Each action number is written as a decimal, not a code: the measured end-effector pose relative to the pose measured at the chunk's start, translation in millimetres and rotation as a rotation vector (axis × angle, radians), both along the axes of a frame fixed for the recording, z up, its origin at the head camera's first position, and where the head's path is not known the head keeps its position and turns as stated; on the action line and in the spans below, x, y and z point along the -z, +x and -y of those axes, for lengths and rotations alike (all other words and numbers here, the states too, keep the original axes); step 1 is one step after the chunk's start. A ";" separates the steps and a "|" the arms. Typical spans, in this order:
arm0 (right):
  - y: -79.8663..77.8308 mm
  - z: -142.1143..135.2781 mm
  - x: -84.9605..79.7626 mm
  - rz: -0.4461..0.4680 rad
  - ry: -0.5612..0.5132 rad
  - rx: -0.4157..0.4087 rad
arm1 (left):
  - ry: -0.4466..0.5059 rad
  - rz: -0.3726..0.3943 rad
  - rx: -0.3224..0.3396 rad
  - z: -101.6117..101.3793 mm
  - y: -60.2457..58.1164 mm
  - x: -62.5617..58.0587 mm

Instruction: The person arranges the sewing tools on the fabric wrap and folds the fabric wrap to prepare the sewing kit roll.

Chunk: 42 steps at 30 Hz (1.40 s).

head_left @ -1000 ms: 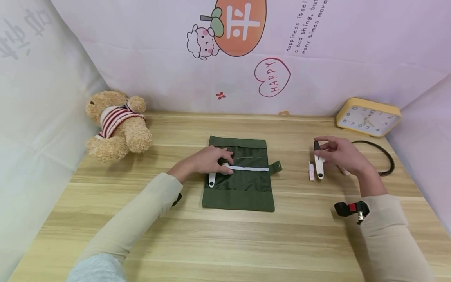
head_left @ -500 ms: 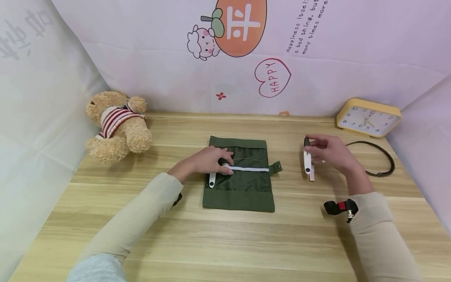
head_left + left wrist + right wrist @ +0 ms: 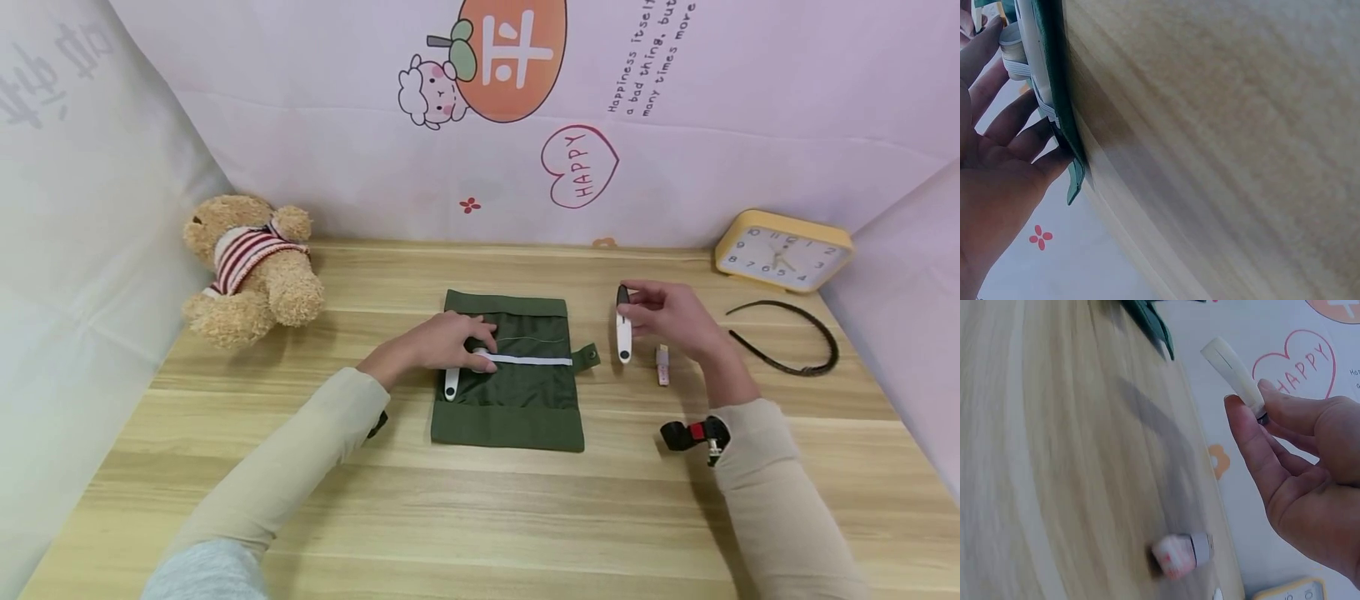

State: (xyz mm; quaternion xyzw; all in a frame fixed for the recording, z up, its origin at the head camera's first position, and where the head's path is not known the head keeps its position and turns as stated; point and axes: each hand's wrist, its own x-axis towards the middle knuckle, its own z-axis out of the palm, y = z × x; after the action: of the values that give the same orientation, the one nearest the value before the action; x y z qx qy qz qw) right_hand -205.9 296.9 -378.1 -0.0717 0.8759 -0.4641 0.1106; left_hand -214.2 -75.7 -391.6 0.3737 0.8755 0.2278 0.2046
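A dark green fabric roll (image 3: 510, 425) lies unrolled, with a white elastic band (image 3: 528, 360) across its middle and a snap tab at its right. My left hand (image 3: 442, 340) rests on its left part, fingers loosely bent around a thread spool (image 3: 1012, 45) tucked under the elastic. A white handle (image 3: 452, 383) with a black dot sticks out below that hand. My right hand (image 3: 671, 317), right of the roll, pinches a slim white tool (image 3: 624, 337) by its black end between thumb and fingertips. In the right wrist view the tool is raised above the table.
A small pink-and-white piece with a silver end (image 3: 662, 365) lies below the right hand. Farther right are a black headband (image 3: 834, 350) and a yellow clock (image 3: 787, 250). A teddy bear (image 3: 255, 271) lies at the back left, near the printed cloth wall (image 3: 337, 167).
My right hand has moved left with the white tool, past the pink-and-white piece and closer to the roll. My left hand has stayed in place.
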 end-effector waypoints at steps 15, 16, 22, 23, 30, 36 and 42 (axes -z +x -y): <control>-12.2 30.0 2.2 -0.043 -0.135 -0.023 | -0.006 -0.003 -0.002 -0.2 -1.3 1.2; -12.7 32.9 2.1 -0.042 -0.147 -0.026 | -0.005 -0.002 -0.001 -0.2 -1.4 1.4; -15.0 49.0 1.1 -0.041 -0.179 -0.055 | 0.001 0.002 -0.003 0.5 -1.6 2.7; -15.5 51.4 1.2 -0.039 -0.178 -0.060 | 0.001 0.003 -0.003 0.6 -1.6 2.9; -17.8 71.0 1.1 -0.025 -0.201 -0.076 | -0.004 0.008 0.002 0.2 -2.1 2.8; -20.3 88.1 0.9 -0.014 -0.250 -0.074 | -0.011 0.009 0.001 -0.3 -2.1 3.0; -22.1 102.9 -4.1 -0.020 -0.271 -0.076 | -0.009 0.003 0.002 -1.1 -2.4 2.3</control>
State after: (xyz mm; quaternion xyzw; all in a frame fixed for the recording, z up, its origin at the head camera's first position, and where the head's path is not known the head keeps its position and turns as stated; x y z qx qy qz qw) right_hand -228.0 194.0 -374.0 -0.1236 0.8030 -0.5727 0.1088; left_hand -216.6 -74.6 -393.9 0.3731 0.8760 0.2241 0.2078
